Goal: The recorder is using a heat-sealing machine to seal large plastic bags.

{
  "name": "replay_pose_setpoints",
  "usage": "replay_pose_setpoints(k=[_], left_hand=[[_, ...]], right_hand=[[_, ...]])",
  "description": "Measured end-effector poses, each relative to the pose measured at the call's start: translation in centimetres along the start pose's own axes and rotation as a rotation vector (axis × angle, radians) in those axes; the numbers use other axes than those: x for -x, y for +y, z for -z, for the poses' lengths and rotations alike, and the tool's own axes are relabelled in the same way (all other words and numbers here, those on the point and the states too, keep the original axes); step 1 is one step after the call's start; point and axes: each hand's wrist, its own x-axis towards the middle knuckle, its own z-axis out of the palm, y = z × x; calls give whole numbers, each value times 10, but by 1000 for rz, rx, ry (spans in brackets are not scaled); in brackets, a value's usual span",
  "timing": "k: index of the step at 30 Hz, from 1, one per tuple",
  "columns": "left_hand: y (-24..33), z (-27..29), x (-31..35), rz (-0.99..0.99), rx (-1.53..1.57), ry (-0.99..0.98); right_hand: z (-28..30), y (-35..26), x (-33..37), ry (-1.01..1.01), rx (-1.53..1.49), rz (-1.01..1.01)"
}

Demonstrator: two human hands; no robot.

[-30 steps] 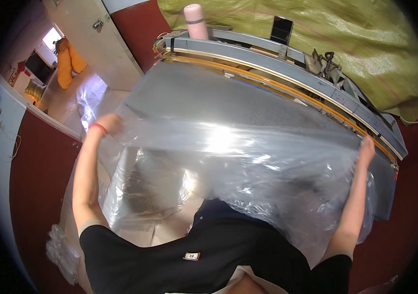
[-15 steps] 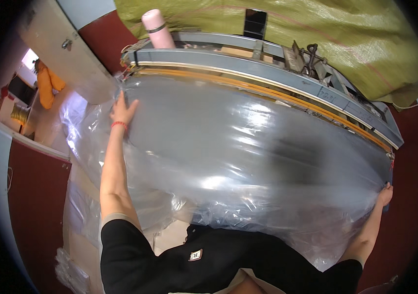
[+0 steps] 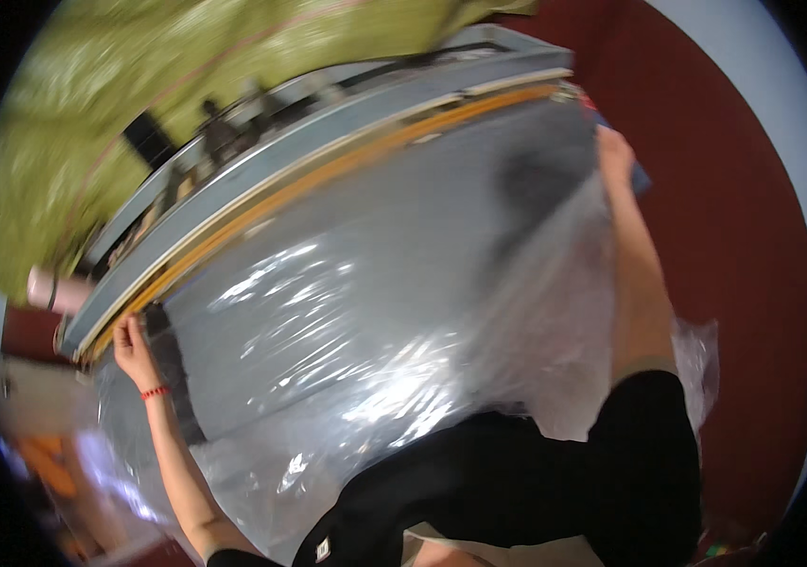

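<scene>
Seen from above, a person's bare hands are spread wide over a grey tabletop (image 3: 394,213), with clear film (image 3: 403,383) stretched across it between them. The right hand (image 3: 616,156) is at the far right corner, its grip closed on the film; a diagonal edge of the film runs from that hand down toward the person's body. The left hand (image 3: 135,350), with a red bracelet (image 3: 155,392) at the wrist, is beside the orange strip (image 3: 328,187) on the tabletop's far side. Its fingers are drawn together, but I cannot tell whether film is between them.

The film lies below and between both hands, crinkled and shiny toward the person. Its near edge is hidden by the black shirt (image 3: 507,482), and glare and transparency make its far edge hard to trace. The right fingertips are hard to make out. Beyond the strip, a grey frame (image 3: 328,135) holds dark, blurred objects. At far left, a pink bottle (image 3: 61,291) is smeared by blur.
</scene>
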Motion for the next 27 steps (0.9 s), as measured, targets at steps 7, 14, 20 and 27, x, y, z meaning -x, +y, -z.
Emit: replay_pose_setpoints(k=[7,14,20,27], left_hand=[[327,-232,151,219,652,-1294],[381,-365,271,-612,330,-1065],[392,-363,268,-814,125,-902],[405,-319,249,499,966,-1193]], right_hand=[[23,28,-6,-36,-591,-158],[23,1,0,2,-548,-177],[29,19,-7,48,-466,-169],[25,16,-8,74,-371,-49]])
